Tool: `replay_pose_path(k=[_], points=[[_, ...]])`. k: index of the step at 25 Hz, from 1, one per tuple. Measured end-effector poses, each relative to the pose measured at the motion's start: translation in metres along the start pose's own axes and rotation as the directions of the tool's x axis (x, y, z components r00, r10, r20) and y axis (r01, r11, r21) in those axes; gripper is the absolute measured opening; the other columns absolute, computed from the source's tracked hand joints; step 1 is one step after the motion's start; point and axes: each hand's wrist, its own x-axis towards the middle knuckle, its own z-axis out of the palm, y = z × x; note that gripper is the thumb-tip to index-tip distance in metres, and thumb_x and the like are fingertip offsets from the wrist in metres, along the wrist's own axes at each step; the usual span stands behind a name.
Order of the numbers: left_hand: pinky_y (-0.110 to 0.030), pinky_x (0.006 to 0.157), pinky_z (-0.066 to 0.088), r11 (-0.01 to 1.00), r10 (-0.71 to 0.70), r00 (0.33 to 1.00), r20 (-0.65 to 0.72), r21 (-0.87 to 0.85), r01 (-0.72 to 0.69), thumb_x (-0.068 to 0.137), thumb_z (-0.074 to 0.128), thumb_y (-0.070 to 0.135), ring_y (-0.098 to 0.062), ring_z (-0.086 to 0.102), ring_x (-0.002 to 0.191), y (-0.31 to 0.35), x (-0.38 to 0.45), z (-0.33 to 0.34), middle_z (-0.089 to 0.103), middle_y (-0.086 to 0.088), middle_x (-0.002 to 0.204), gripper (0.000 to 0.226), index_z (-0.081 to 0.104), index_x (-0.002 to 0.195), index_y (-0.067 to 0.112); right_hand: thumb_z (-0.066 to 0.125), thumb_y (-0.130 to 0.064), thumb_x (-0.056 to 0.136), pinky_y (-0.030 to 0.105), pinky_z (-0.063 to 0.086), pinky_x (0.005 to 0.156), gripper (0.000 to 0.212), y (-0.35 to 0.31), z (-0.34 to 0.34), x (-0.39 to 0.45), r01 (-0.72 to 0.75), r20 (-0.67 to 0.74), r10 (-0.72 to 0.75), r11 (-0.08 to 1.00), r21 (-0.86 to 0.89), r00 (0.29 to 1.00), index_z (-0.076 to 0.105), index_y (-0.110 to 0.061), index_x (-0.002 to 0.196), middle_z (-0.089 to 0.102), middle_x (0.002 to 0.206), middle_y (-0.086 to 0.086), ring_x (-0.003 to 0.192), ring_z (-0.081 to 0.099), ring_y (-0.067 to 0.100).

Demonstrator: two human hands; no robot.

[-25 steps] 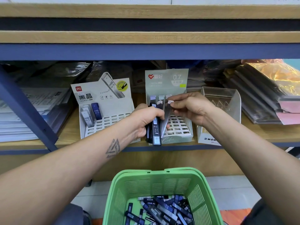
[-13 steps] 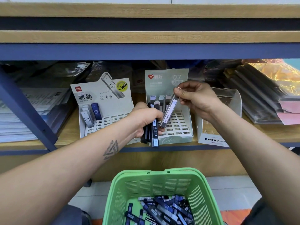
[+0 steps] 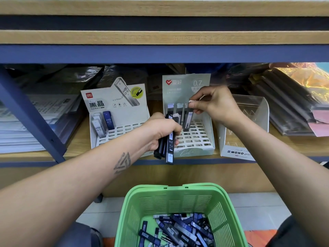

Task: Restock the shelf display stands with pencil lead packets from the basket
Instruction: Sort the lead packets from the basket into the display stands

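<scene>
Nearest, the green basket (image 3: 179,207) holds a heap of loose pencil lead packets (image 3: 179,229), well below both sets of fingers. Farther up, the left hand (image 3: 161,132) grips a bundle of packets (image 3: 169,145), fingers curled round them. Beyond, the right hand (image 3: 216,104) pinches one packet (image 3: 188,120) by its top, its foot in the 0.7 stand (image 3: 194,139). Seating looks under way; next, release and draw another from the bundle beside those fingers.
</scene>
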Motion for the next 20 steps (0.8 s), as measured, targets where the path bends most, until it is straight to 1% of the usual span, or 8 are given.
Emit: replay_pose_path(k=[2,4,7,9,12,15,18,20], points=[[-0.04,0.061,0.057,1.0,-0.002,1.0,-0.003,0.009,0.002,0.078,0.064,-0.01,-0.034,0.065,0.063,0.0,0.0,-0.001,0.06,-0.023,0.077,0.024,0.054,0.099,-0.003,0.083,-0.007,0.079,0.043,0.063,0.072,0.014,-0.001,-0.001,-0.001,0.0,0.031,0.0,1.0,0.001,1.0,0.073,-0.016,0.08,0.073,0.066,0.003,0.063,0.071,0.024],[-0.039,0.06,0.058,1.0,-0.009,1.0,-0.004,0.017,0.009,0.08,0.064,-0.009,-0.033,0.066,0.065,-0.001,-0.001,-0.002,0.06,-0.024,0.08,0.023,0.052,0.098,-0.001,0.082,-0.007,0.08,0.046,0.063,0.073,0.013,-0.001,0.0,0.0,-0.001,0.017,0.002,1.0,-0.009,1.0,0.073,-0.016,0.08,0.073,0.068,0.004,0.063,0.071,0.023],[-0.039,0.061,0.058,1.0,-0.01,1.0,-0.004,0.011,0.011,0.08,0.064,-0.009,-0.034,0.066,0.067,-0.001,-0.001,-0.003,0.06,-0.024,0.083,0.022,0.051,0.096,0.0,0.082,-0.008,0.082,0.049,0.062,0.074,0.009,0.002,0.0,0.003,0.0,-0.043,-0.002,0.999,-0.045,0.999,0.074,-0.013,0.083,0.074,0.076,0.013,0.067,0.073,0.03],[-0.04,0.063,0.058,1.0,-0.015,1.0,-0.003,0.01,0.015,0.08,0.063,-0.009,-0.034,0.065,0.067,-0.001,-0.001,-0.002,0.059,-0.025,0.084,0.023,0.051,0.097,0.001,0.082,-0.007,0.081,0.048,0.062,0.074,0.008,0.001,-0.001,0.004,-0.01,-0.039,0.008,0.999,-0.037,0.999,0.075,-0.008,0.085,0.073,0.077,0.016,0.068,0.073,0.032],[-0.042,0.065,0.058,1.0,-0.024,1.0,0.0,0.008,0.024,0.08,0.064,-0.009,-0.034,0.066,0.067,-0.002,0.001,-0.002,0.06,-0.025,0.085,0.025,0.05,0.098,0.001,0.082,-0.006,0.08,0.041,0.063,0.072,0.009,-0.002,-0.005,0.003,-0.007,0.02,0.008,0.999,-0.039,1.0,0.074,-0.005,0.086,0.073,0.074,0.012,0.064,0.071,0.025],[-0.041,0.063,0.057,1.0,-0.021,1.0,0.001,0.017,0.021,0.079,0.064,-0.008,-0.034,0.066,0.066,-0.003,0.002,-0.002,0.062,-0.026,0.085,0.026,0.051,0.1,0.0,0.078,-0.007,0.086,0.04,0.063,0.075,0.006,0.005,-0.001,0.005,0.001,0.024,0.002,0.992,-0.125,1.0,0.075,-0.01,0.09,0.073,0.073,0.008,0.063,0.072,0.018],[-0.041,0.062,0.058,1.0,-0.013,1.0,0.002,0.017,0.013,0.079,0.064,-0.008,-0.034,0.067,0.064,-0.004,0.004,-0.002,0.061,-0.025,0.081,0.026,0.052,0.101,-0.002,0.072,-0.007,0.091,0.037,0.062,0.077,0.014,0.016,0.008,0.002,0.054,0.022,-0.051,0.967,-0.247,0.998,0.074,-0.014,0.103,0.073,0.079,0.004,0.065,0.072,0.012],[-0.04,0.061,0.057,1.0,-0.012,1.0,0.007,0.022,0.012,0.08,0.064,-0.007,-0.032,0.067,0.062,-0.004,0.004,-0.001,0.061,-0.024,0.078,0.026,0.052,0.103,-0.002,0.072,-0.01,0.091,0.038,0.061,0.078,0.01,0.019,0.012,0.0,0.109,-0.003,-0.116,0.942,-0.317,0.993,0.075,-0.015,0.099,0.073,0.078,-0.001,0.069,0.072,0.012]])
